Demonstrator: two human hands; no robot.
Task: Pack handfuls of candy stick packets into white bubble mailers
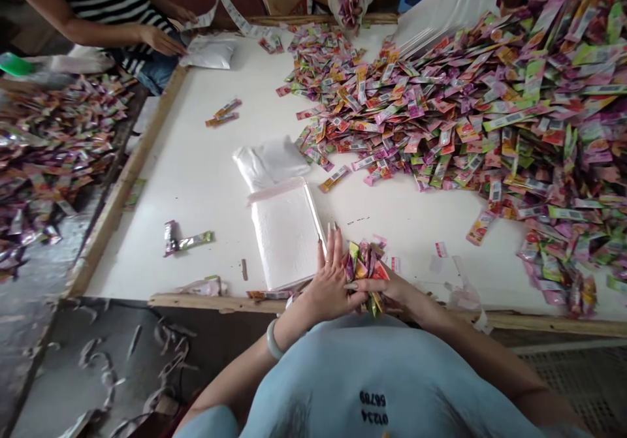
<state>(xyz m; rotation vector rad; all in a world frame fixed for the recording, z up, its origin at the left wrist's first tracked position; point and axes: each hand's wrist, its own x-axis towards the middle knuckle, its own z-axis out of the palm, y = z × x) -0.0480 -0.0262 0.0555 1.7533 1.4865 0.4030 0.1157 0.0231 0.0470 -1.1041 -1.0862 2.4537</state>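
My right hand is closed around a bunch of colourful stick packets at the table's near edge. My left hand has its fingers stretched out, with their tips at the right edge of a white padded mailer. Its thumb side lies against the bunch. The mailer rests flat on the white table, its pinkish flap at the far end. Just beyond it lies a crumpled white plastic bag. A single orange stick packet is to the right of the mailer.
A large heap of stick packets covers the right side. White mailers stand stacked behind it. Across the table, a person's gloved hands hold packets. At far left, another person's hand is near a filled white mailer.
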